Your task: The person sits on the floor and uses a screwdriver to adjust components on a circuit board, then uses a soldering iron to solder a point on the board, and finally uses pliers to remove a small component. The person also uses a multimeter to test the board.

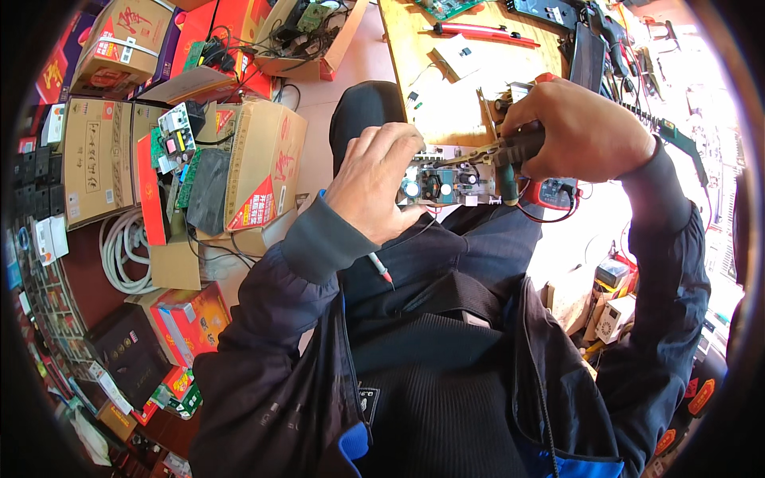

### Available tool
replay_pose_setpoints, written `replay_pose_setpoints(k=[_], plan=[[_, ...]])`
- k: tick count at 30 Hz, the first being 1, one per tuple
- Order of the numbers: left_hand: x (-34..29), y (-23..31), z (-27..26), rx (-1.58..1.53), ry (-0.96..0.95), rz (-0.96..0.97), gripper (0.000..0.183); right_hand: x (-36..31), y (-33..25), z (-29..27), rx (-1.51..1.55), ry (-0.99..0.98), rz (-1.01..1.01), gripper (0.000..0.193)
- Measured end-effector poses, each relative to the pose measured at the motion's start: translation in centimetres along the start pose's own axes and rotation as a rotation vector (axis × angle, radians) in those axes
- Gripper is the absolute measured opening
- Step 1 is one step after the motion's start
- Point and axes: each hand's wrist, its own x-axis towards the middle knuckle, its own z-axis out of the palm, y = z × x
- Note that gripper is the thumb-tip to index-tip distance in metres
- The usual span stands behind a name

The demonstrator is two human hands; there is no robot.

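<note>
My left hand (pixel 373 182) grips the left end of a small circuit board (pixel 448 188) above my lap, fingers over its far edge and thumb at the near one. Round capacitors and other parts stand on the board's face. Closed around the handles of a pair of pliers (pixel 481 156), my right hand (pixel 570 127) comes in from the right. The narrow jaws point left and lie over the board's far side; whether they pinch a part I cannot tell. One dark green handle (pixel 508 185) sticks out below my fingers.
Ahead is a wooden table (pixel 406 60) with a red pen-like tool (pixel 488 35) on it. A red multimeter (pixel 551 192) with leads lies beside my right hand. A test probe (pixel 381 268) hangs over my lap. Cardboard boxes (pixel 267 163) of electronics and a coiled hose (pixel 123 253) stand left.
</note>
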Motion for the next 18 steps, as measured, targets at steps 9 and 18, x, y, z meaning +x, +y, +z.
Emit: replay_pose_setpoints(k=[9,18], plan=[[2.2,2.7,-0.4,-0.198,0.211,0.118,0.071,0.6,-0.6,-0.3,-0.063,0.016,-0.021,0.038],[5.9,3.2,0.9,-0.759,-0.108,-0.135,0.052,0.5,-1.1,0.3,-0.209,0.085,0.013,0.033]])
